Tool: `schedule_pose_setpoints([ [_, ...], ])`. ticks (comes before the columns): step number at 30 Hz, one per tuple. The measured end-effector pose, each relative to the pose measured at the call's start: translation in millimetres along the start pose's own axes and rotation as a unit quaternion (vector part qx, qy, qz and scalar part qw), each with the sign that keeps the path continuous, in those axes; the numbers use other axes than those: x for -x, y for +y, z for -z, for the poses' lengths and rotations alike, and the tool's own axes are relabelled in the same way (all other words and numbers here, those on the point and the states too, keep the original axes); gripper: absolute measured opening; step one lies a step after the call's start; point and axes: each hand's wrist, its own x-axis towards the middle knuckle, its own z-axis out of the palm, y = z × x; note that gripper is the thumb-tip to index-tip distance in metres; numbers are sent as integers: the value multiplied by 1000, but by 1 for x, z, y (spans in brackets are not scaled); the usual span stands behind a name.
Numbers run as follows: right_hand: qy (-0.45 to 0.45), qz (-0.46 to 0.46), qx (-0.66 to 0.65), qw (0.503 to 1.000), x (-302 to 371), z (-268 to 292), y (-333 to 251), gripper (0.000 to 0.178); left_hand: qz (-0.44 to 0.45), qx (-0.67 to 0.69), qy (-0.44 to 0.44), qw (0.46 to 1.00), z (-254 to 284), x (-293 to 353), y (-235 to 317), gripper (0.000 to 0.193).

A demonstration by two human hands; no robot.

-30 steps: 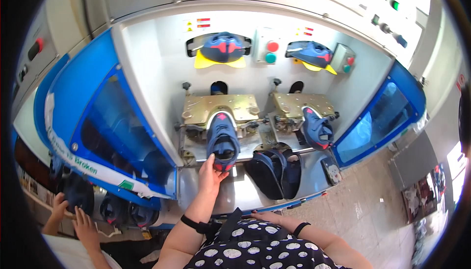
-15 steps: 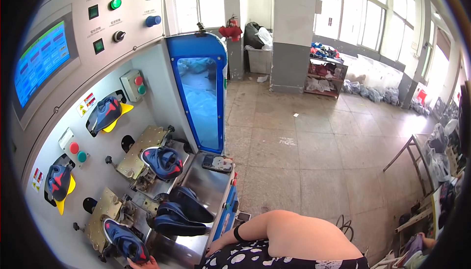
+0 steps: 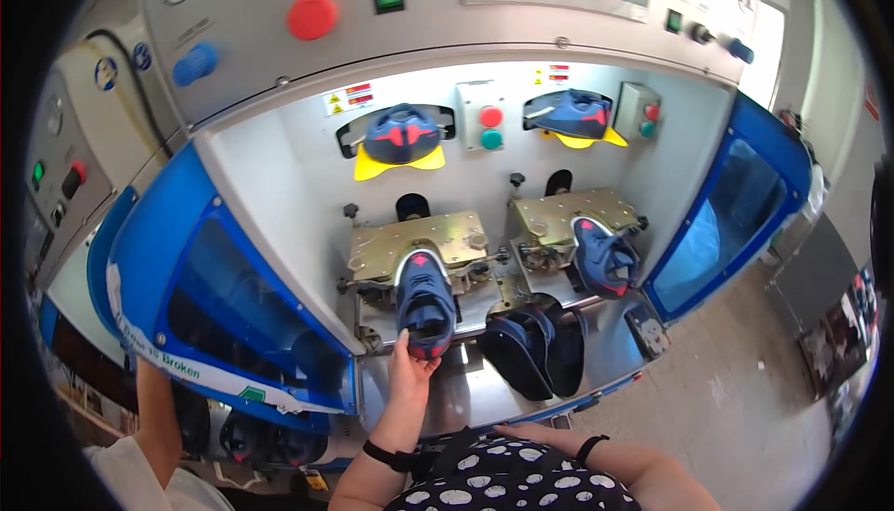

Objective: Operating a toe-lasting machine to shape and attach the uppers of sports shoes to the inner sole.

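Note:
A navy sneaker with red marks and a white-edged toe (image 3: 426,297) lies on the left lower fixture of the machine, toe toward the brass-coloured plate (image 3: 419,241). My left hand (image 3: 410,376) is closed on its heel. My right hand (image 3: 520,431) rests low by the machine's front edge, close to my body, its fingers mostly hidden. A similar sneaker (image 3: 603,258) sits at the right fixture. On the metal shelf (image 3: 452,397) between them and me lies a pair of dark shoes (image 3: 535,348), apart from both hands.
Two navy shoe uppers (image 3: 402,138) with yellow pieces sit in wall openings above. Blue windowed doors (image 3: 251,297) stand open at both sides. A phone-like object (image 3: 646,329) lies on the shelf's right end. At left, another person's arm (image 3: 156,418) reaches past more shoes (image 3: 247,436).
My view has swung left to face the machine, bringing the left door and another person's arm into sight. My left hand stays on the sneaker's heel.

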Motion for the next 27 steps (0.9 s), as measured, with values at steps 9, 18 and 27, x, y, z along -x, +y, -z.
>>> schedule_pose_setpoints([
  [9, 5, -5, -63, 998, 8, 19, -21, 68, 15, 31, -30, 999, 1, 22, -5, 32],
  [18, 489, 467, 288, 678, 126, 44, -198, 34, -48, -9, -268, 962, -6, 66, -11, 48],
  [27, 509, 417, 414, 629, 155, 71, -108, 35, 8, 51, -383, 922, -62, 52, 3, 55],
])
